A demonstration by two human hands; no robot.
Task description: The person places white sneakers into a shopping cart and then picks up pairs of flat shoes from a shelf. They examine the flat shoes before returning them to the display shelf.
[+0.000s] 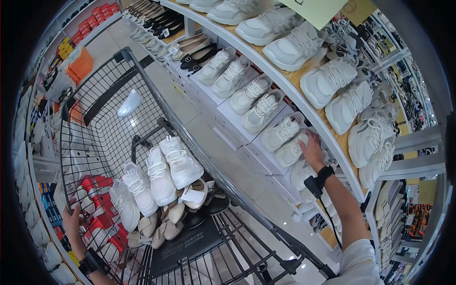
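Presently on view, item by item:

1. Right hand [312, 151]: reaches out to the lower shelf, palm down, fingers extended and laid flat on a white sneaker [289, 153]. It is not pinching anything. A black strapped device [319, 180] sits on the wrist.
2. White sneaker: stands at the front edge of the lower shelf, beside its pair-mate. It lies under the overhang of the curved wooden upper shelf [285, 84], so headroom above it is tight.
3. Left hand [72, 219]: at the left wall of the shopping cart [102, 81], fingers curled around the wire. It is partly masked by the mesh.
4. Shopping cart: its near end is heaped with white sneakers [161, 173] over beige and black shoes [190, 211]. Red-topped packages [97, 183] lie against the left wall. The far half of the basket is mostly bare wire, holding only a clear bag [129, 103].
5. Lower shelf [223, 113]: white boxes with paired sneakers on top, running diagonally away.
6. Floor [213, 137]: a narrow tiled strip between the cart's right rim and the box fronts. It widens toward the far end of the aisle.
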